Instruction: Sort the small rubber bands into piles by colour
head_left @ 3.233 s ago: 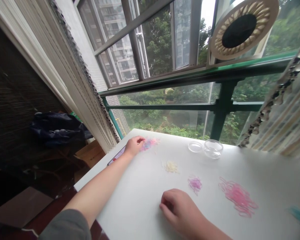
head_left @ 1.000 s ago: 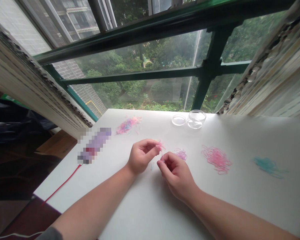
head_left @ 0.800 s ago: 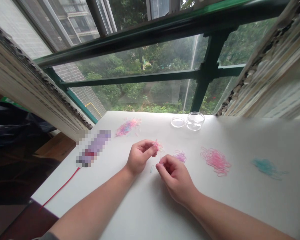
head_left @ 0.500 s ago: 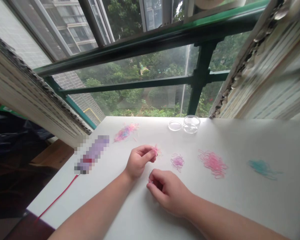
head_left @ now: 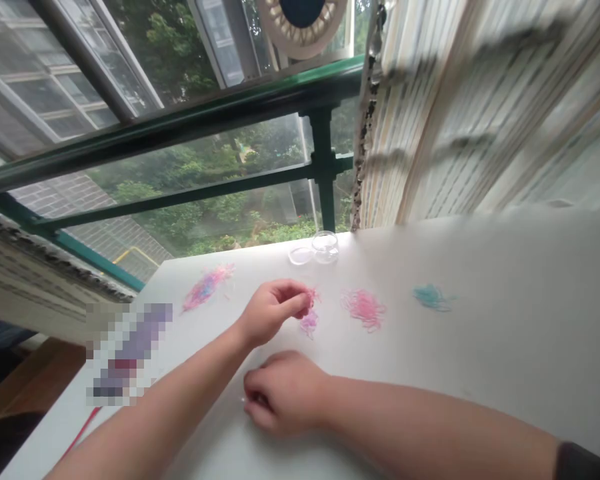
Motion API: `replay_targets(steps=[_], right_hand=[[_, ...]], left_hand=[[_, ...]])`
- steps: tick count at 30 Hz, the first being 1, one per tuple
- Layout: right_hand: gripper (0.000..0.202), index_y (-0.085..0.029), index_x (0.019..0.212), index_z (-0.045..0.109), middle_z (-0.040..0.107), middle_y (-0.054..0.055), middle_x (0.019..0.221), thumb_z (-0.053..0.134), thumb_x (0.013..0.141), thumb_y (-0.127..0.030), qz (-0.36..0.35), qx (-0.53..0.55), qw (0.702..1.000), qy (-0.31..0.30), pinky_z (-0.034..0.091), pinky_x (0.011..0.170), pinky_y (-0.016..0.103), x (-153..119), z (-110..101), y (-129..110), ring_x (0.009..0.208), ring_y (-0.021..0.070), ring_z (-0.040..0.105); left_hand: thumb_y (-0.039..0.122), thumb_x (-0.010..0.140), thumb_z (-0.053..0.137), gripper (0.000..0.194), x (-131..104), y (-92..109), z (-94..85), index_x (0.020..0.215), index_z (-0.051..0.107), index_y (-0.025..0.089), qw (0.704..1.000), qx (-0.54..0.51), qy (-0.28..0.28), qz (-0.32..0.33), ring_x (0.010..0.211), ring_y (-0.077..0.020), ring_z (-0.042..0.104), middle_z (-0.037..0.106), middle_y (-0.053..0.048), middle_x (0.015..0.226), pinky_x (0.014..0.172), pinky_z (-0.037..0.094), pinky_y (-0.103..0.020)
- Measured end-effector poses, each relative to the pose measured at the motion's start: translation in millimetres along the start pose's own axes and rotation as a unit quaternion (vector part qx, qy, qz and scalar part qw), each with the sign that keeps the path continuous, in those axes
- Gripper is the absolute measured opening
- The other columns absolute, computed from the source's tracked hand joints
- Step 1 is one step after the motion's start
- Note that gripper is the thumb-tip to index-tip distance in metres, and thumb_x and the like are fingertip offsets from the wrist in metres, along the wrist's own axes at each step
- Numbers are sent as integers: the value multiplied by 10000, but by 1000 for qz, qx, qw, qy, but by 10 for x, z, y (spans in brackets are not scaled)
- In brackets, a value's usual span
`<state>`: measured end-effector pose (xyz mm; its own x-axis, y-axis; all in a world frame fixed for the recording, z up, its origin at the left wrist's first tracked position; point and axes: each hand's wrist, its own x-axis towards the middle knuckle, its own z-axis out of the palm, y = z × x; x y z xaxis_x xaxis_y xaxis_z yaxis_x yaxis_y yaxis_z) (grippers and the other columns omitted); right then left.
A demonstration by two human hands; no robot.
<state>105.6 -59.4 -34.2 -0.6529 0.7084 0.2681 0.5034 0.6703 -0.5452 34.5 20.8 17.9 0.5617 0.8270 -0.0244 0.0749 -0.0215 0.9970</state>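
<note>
My left hand is pinched on a small bunch of pink rubber bands, held just above a little purple pile. My right hand rests lower down, its fingers curled together near the table; a tiny pale bit shows at the fingertips, too small to name. To the right of the left hand lies a pink pile of rubber bands, and farther right a teal pile. At the left a mixed pile of pink, blue and yellowish bands is spread out.
A clear round container and its clear lid stand at the white table's back edge, by the window railing. A blurred-out purple item with a red cord lies at the left. Curtains hang on the right.
The view has turned right, so the piles appear farther left. My left hand, with its pink bands, has moved right over the purple pile. My right hand stays closed, now farther from the piles.
</note>
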Motion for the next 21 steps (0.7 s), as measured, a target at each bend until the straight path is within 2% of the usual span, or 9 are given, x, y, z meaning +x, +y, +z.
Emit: replay_targets(steps=[4, 7, 12, 16, 21], right_hand=[[180, -209, 694, 573, 605, -21, 568, 477, 753, -350, 17, -10, 999, -29, 235, 435, 242, 23, -45, -18, 462, 118, 438], [213, -217, 727, 585, 629, -20, 607, 455, 760, -382, 16, -5, 999, -46, 222, 408, 239, 37, -63, -22, 464, 122, 455], [230, -223, 761, 578, 653, -16, 686, 419, 766, -389, 10, 14, 997, -74, 249, 397, 238, 53, -104, -19, 521, 138, 504], [230, -226, 771, 568, 652, -16, 701, 403, 766, -388, 13, 10, 995, -96, 263, 391, 238, 63, -139, -25, 539, 147, 520], [237, -232, 771, 565, 645, -17, 685, 390, 769, -391, 14, 5, 995, -95, 271, 384, 243, 72, -144, -33, 533, 155, 522]], left_hand=[[252, 719, 656, 139, 313, 7, 302, 782, 659, 128, 990, 85, -114, -23, 580, -118, 562, 624, -42, 635, 556, 458, -230], [258, 728, 624, 147, 473, -25, 469, 798, 655, 133, 969, 186, -160, -34, 583, -117, 570, 643, -42, 656, 547, 454, -223], [297, 731, 592, 187, 574, -22, 574, 838, 654, 156, 938, 310, -157, -20, 703, -148, 618, 687, -46, 784, 624, 471, -239], [322, 741, 571, 196, 598, 10, 561, 828, 667, 176, 918, 367, -152, -8, 714, -149, 614, 692, -29, 809, 631, 455, -237], [336, 768, 540, 213, 612, 33, 523, 843, 685, 199, 900, 410, -148, 7, 711, -144, 602, 688, -10, 799, 621, 429, -232]])
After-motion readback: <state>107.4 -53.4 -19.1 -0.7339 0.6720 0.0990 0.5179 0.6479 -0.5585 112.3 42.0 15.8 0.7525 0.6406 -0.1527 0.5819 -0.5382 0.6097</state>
